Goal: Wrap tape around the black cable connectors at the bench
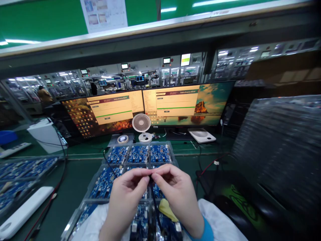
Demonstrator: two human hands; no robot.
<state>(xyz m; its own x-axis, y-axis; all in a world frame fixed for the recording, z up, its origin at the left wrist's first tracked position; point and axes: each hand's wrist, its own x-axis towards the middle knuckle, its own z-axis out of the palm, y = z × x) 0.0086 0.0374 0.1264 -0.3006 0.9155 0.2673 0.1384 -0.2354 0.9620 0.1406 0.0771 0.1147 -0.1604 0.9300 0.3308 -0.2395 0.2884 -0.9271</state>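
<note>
My left hand (130,187) and my right hand (174,187) meet fingertip to fingertip above a tray of circuit boards. Both are closed in a pinch. A black cable (154,204) runs down from between the fingers toward the boards below; its upper end is hidden by the fingertips. Under the hands, blue circuit boards (139,154) sit in the compartments of a clear plastic tray (93,182). Something yellow (167,210) lies beside the cable, partly behind my right hand.
Two monitors (110,112) stand at the back, with a small white fan (141,123) before them. A second board tray (27,167) and a white elongated device (27,211) lie left. Stacked clear trays (281,150) rise at right. A shelf (150,43) spans overhead.
</note>
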